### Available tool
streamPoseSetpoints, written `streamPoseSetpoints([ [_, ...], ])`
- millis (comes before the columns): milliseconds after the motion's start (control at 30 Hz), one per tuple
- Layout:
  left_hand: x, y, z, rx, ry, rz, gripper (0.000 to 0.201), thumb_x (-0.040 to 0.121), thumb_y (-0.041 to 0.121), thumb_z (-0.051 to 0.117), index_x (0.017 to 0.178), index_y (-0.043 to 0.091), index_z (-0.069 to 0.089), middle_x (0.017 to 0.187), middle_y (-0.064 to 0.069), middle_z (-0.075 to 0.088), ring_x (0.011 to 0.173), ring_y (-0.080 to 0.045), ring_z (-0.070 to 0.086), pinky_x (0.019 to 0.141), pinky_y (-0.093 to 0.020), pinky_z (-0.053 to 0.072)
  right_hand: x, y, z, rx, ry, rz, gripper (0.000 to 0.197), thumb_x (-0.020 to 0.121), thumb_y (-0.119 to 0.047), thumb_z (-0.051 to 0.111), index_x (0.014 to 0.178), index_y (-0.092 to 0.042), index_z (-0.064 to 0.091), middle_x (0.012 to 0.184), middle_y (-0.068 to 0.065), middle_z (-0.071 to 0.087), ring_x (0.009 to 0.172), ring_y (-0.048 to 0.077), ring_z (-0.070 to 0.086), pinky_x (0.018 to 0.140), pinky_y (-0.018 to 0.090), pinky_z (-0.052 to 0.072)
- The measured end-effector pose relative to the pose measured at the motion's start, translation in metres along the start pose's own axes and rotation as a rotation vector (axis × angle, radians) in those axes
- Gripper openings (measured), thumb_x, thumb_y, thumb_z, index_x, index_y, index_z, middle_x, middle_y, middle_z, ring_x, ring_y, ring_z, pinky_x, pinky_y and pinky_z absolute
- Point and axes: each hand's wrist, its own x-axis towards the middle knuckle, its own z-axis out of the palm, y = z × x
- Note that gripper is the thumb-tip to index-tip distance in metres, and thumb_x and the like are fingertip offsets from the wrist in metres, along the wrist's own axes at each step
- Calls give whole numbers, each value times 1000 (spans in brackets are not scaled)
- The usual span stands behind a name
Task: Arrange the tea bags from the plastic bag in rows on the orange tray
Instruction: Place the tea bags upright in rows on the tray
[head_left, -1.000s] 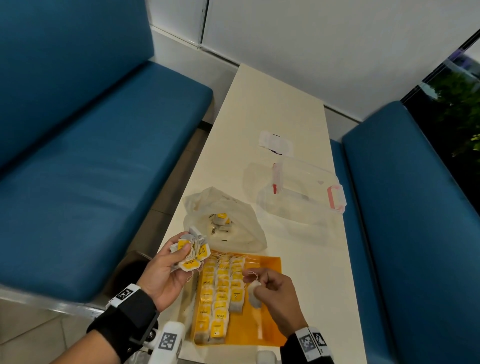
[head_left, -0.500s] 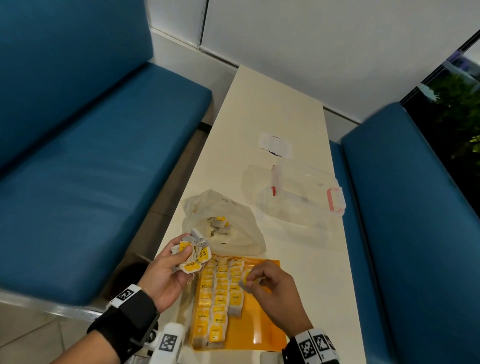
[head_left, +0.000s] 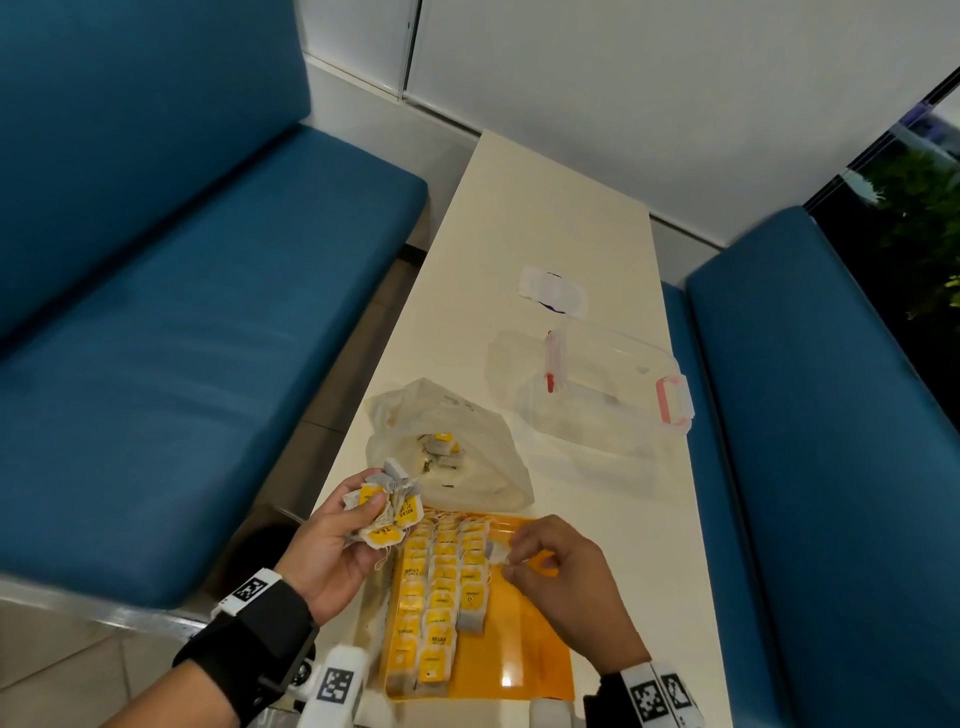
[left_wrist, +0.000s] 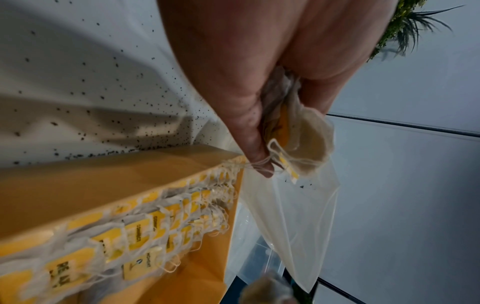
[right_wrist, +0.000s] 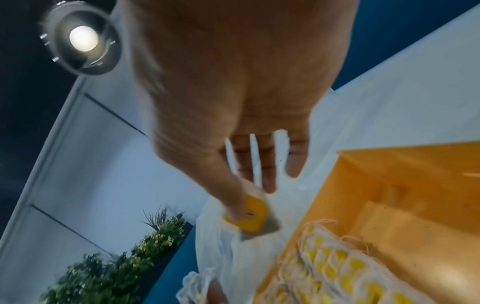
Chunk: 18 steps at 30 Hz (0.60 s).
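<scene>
The orange tray (head_left: 524, 654) lies at the table's near edge, with rows of yellow-tagged tea bags (head_left: 441, 587) along its left half. My left hand (head_left: 337, 545) hovers just left of the tray and grips a bunch of tea bags (head_left: 387, 512), also seen squeezed in the fingers (left_wrist: 249, 127) in the left wrist view. My right hand (head_left: 524, 551) is over the tray's far part and pinches one tea bag (head_left: 497, 550) by its yellow tag (right_wrist: 253, 214). The translucent plastic bag (head_left: 467, 457) lies beyond the tray with a few tea bags inside.
A clear lidded plastic box (head_left: 608, 395) with pink clasps sits at the table's right side beyond the bag. A white paper slip (head_left: 553, 288) lies farther back. Blue bench seats (head_left: 182, 364) flank the narrow cream table (head_left: 545, 208) on both sides.
My right hand has moved with its single tea bag from the tray's middle toward the far end of the rows. The left hand keeps its bunch almost in place.
</scene>
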Motion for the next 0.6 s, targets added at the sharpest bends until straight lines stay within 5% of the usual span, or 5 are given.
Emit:
streamPoseSetpoints([
  [233, -6, -3, 7, 23, -14, -12, 33, 89, 4, 57, 121, 10, 63, 114, -24, 70, 89, -33, 75, 68, -38, 64, -6, 18, 7, -116, -161, 202, 12, 93, -16, 60, 86, -24, 55, 76, -4, 64, 65, 6, 64, 62, 19, 50],
  [367, -9, -5, 6, 11, -9, -22, 30, 93, 3, 54, 121, 10, 62, 112, -24, 70, 87, -33, 75, 68, -40, 64, -11, 22, 14, -93, -218, 302, 13, 97, -14, 52, 89, -24, 51, 75, 9, 71, 67, 16, 72, 57, 25, 51],
  [600, -13, -8, 7, 4, 1, -43, 34, 89, 2, 56, 121, 10, 60, 112, -25, 70, 84, -33, 75, 62, -38, 63, -17, 33, 23, -79, -324, 397, 6, 94, -13, 58, 94, -19, 55, 78, 11, 75, 62, 10, 69, 62, 25, 54],
])
